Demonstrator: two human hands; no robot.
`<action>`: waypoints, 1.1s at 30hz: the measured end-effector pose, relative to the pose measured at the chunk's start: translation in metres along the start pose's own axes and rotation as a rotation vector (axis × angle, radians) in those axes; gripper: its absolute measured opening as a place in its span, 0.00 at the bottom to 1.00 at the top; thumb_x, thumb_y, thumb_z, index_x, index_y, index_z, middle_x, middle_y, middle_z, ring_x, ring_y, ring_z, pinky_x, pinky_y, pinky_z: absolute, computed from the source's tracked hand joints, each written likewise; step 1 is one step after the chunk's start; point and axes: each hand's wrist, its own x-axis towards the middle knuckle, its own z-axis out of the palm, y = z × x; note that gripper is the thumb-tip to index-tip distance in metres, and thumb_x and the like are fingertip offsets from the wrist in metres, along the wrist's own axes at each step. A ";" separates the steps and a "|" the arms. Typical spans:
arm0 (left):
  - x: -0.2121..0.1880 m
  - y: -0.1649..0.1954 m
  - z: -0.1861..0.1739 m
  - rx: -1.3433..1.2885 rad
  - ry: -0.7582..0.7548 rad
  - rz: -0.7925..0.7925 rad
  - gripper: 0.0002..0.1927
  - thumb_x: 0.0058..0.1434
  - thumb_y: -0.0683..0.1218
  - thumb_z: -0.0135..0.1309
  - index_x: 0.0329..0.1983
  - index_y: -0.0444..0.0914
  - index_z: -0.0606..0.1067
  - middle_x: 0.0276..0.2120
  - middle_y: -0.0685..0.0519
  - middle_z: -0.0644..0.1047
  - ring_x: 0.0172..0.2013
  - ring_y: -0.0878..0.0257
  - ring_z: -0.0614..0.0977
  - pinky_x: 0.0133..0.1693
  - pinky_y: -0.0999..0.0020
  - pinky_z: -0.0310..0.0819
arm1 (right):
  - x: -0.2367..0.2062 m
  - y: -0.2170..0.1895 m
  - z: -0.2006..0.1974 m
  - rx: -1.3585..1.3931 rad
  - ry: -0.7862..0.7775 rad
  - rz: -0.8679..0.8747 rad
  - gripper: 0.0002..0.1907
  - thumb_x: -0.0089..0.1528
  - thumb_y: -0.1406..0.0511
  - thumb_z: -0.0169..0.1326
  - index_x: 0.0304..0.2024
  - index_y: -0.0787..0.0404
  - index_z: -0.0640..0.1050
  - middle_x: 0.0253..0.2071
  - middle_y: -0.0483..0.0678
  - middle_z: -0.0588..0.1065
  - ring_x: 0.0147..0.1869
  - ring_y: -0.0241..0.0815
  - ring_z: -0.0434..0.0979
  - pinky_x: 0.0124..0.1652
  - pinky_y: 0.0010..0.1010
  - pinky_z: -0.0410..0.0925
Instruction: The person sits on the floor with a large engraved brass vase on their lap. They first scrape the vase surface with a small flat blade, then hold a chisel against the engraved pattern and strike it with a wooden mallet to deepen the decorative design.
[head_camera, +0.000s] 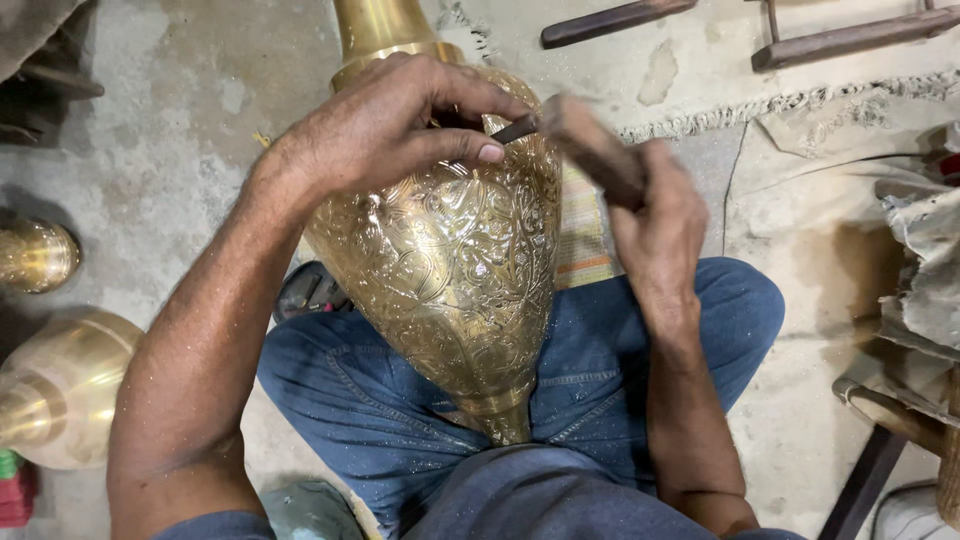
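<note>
Brass vase (450, 260) lies across the lap; the left hand (400, 125) arches over it, pinching a chisel (515, 128), while the right hand (655, 215) grips a blurred wooden mallet (590, 145).

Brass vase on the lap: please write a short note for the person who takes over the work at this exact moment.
Left hand: rests on the upper part of the brass vase and pinches a thin chisel against it.
Right hand: shut on a blurred wooden hammer, its head at the chisel's end.
Vase: lies tilted across the jeans, neck pointing away.
Done: engraved pattern covers most of the visible body.
Left: cannot tell how much; the chisel tip is near the shoulder.
Nearby: two other brass pieces on the floor at the left.
</note>
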 end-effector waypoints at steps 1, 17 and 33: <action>0.000 0.000 0.000 0.009 0.013 0.004 0.21 0.62 0.51 0.61 0.58 0.44 0.79 0.52 0.51 0.82 0.51 0.59 0.84 0.53 0.58 0.79 | 0.001 -0.002 0.000 0.180 0.074 0.039 0.12 0.63 0.75 0.58 0.47 0.67 0.71 0.34 0.53 0.76 0.37 0.44 0.78 0.37 0.38 0.73; -0.037 -0.001 0.026 -0.282 0.592 -0.210 0.16 0.67 0.44 0.60 0.57 0.36 0.77 0.36 0.48 0.84 0.33 0.65 0.89 0.31 0.69 0.90 | 0.127 -0.004 -0.009 -0.054 0.040 -0.546 0.14 0.62 0.78 0.59 0.42 0.59 0.70 0.33 0.50 0.76 0.33 0.45 0.77 0.34 0.36 0.70; -0.036 -0.009 0.031 -0.134 0.525 -0.284 0.19 0.65 0.46 0.62 0.57 0.35 0.76 0.35 0.49 0.85 0.34 0.64 0.89 0.37 0.67 0.89 | 0.150 0.005 0.029 -0.075 -0.083 -0.587 0.19 0.64 0.71 0.67 0.56 0.61 0.79 0.47 0.48 0.82 0.50 0.41 0.83 0.53 0.36 0.74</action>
